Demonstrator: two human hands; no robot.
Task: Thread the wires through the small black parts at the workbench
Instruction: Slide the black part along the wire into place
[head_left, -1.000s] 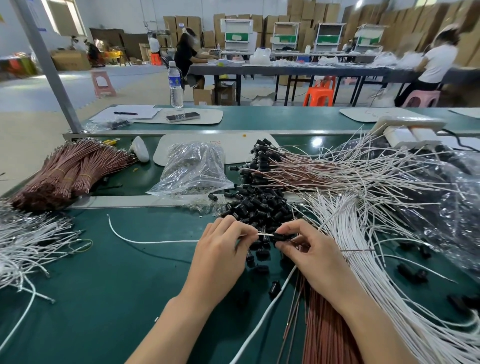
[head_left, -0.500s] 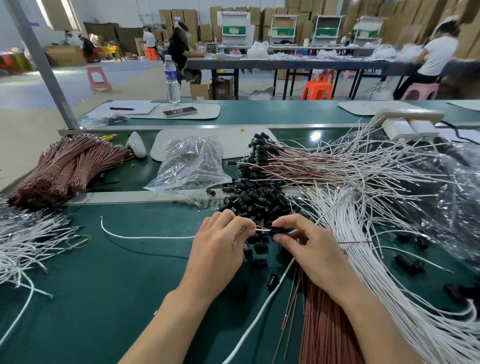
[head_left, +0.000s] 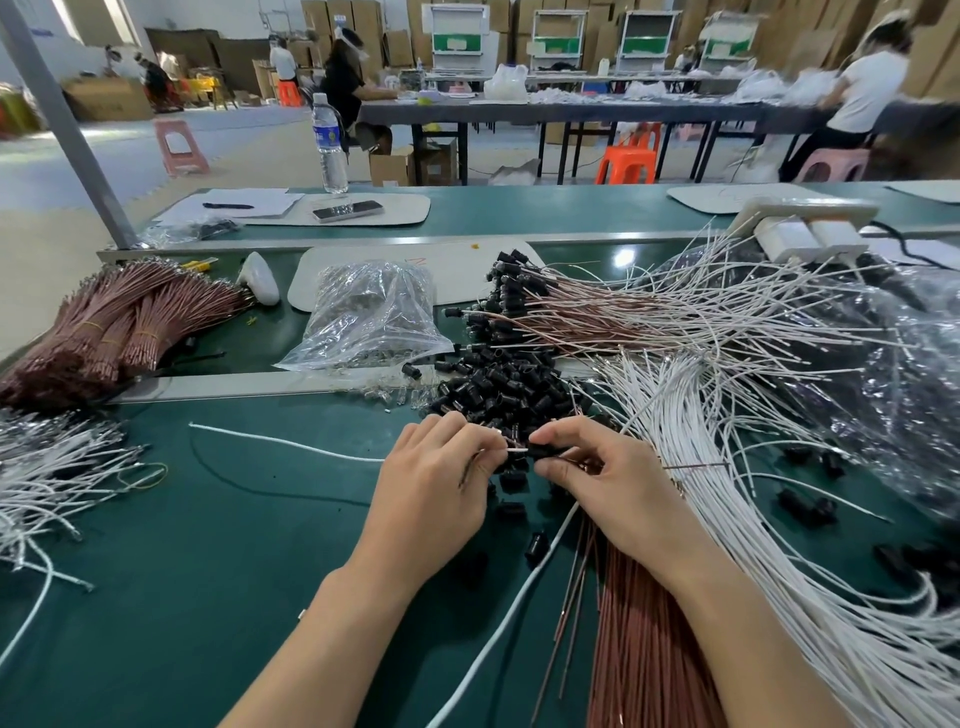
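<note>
My left hand pinches the bare end of a white wire that trails left across the green bench. My right hand pinches a small black part at its fingertips, and a thin copper wire sticks out to the right of it. The wire tip meets the black part between both hands. Just behind the hands lies a heap of loose black parts. Behind that is a fan of finished wires with black parts on their ends.
White wires and copper wires spread at the right. A clear bag sits behind, copper bundles and white wires at the left. A metal rail crosses the bench. Crinkled plastic covers the far right.
The hands have stayed together at the black part with only small finger movement. The whole scene has slid down a little in the frame as the head tilted.
</note>
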